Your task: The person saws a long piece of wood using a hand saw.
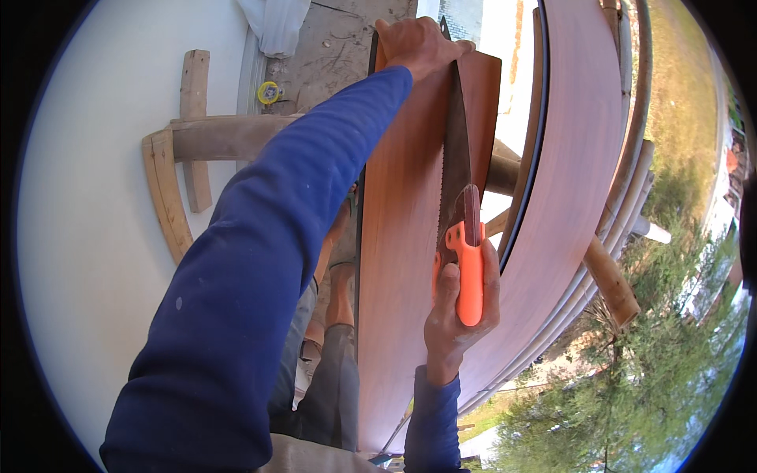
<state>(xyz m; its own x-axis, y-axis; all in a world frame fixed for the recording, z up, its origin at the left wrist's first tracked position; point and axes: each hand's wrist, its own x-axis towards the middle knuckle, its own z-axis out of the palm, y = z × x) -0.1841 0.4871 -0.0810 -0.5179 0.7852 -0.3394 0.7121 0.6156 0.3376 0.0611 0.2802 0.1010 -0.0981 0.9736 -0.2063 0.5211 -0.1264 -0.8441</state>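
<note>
One saw (459, 177), dark toothed blade (456, 130), orange handle (471, 288) clasped in right hand (447, 325), left hand (418, 43) on board (400, 205), grip unclear.

We see a smooth plastic saw handle (471, 288) and a dull metal blade (457, 158). We find the board (398, 236) smooth and wood-grained, the sleeves (252, 244) matt cloth.
</note>
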